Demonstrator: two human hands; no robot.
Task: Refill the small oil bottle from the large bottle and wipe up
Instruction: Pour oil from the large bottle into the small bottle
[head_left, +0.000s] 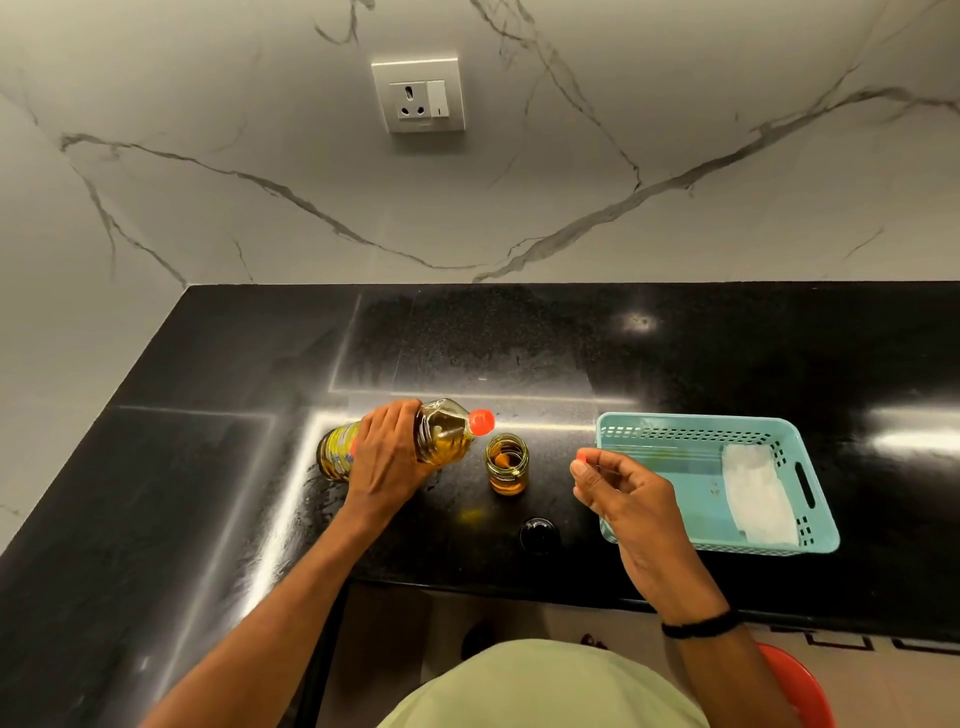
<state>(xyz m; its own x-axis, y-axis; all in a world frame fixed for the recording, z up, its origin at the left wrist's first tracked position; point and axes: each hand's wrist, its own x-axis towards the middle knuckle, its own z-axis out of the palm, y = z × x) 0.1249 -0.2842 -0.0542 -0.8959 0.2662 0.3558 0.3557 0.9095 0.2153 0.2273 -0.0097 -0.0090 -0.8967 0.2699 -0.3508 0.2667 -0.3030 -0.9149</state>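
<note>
Black counter (519, 338): left hand (387, 457) clamping heavy, oil-slick large bottle (441, 434) mid-body; right hand (623, 493) loosely curled, pinching something small and orange; small oil bottle (507, 464) uncapped

Single view, head-worn wide-angle camera. Position: above the near edge of the glossy black stone desk (675, 353). Facing: forward and steeply down, toward the white grey-veined marble wall (467, 208) beyond. Range: close, both forearms within reach. Edges bow from lens distortion. No second view to compare.
</note>
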